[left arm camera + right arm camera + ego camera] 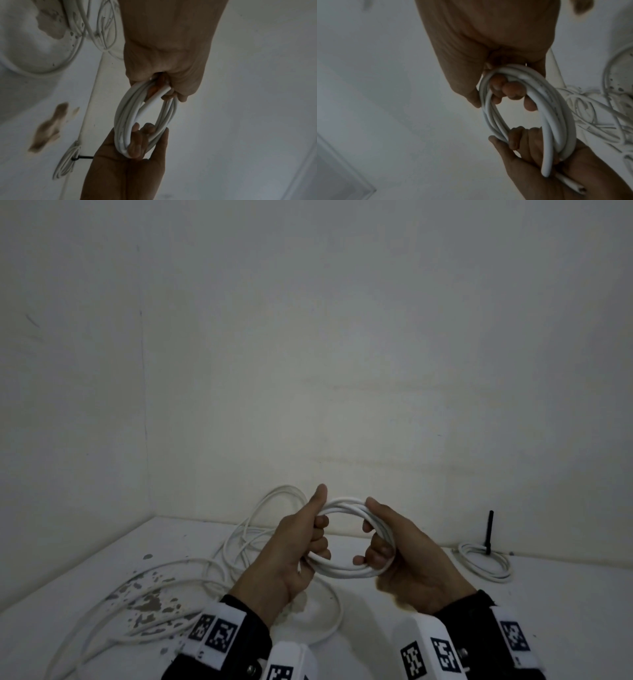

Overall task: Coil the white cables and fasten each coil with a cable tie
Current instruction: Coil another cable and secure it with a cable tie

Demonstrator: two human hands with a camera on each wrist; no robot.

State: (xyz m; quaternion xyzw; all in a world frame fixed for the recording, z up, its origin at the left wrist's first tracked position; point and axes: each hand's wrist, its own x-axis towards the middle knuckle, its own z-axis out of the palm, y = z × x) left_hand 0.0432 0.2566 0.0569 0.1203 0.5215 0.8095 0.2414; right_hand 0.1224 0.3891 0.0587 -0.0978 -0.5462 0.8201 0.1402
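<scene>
A white cable coil (346,508) of several loops hangs in the air between both hands, above the table. My left hand (308,539) grips its left side, fingers curled through the ring and thumb raised. My right hand (383,539) grips the right side, fingers wrapped round the strands. The left wrist view shows the coil (130,115) running from my left hand (164,75) to the right hand (137,142). The right wrist view shows the coil (551,119) with a loose cut end (570,185) lying across the left hand (539,155), and my right hand (505,86) at the top.
Loose white cables (164,587) sprawl over the white table (428,587) at the left, near flaked paint patches (150,601). A finished coil (484,563) bound by a black cable tie (489,530) lies at the back right by the wall.
</scene>
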